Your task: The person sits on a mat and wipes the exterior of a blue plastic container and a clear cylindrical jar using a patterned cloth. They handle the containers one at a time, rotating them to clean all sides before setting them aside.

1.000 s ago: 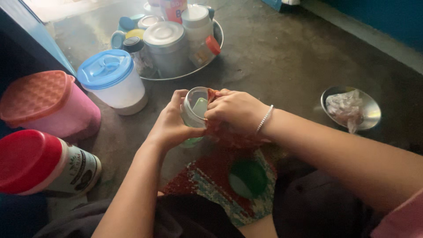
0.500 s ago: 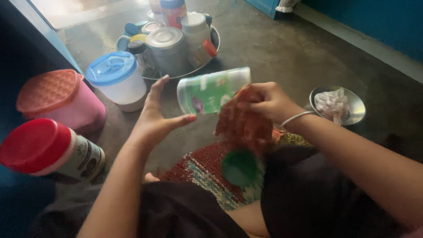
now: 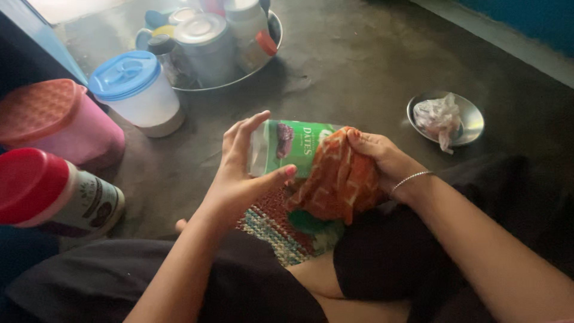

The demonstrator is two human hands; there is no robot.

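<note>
**Jar on its side between both hands**

I see the clear jar (image 3: 287,149) with the green label lying on its side above the lap, over a woven mat (image 3: 272,230). My left hand (image 3: 242,173) cups its open end, fingers spread and thumb underneath, a wide grip touching the jar. My right hand (image 3: 382,158) presses an orange patterned cloth (image 3: 338,179) against the jar's other end, its grip closed on the cloth. A steel bowl (image 3: 472,119) sits well apart on the floor (image 3: 359,66).
</note>
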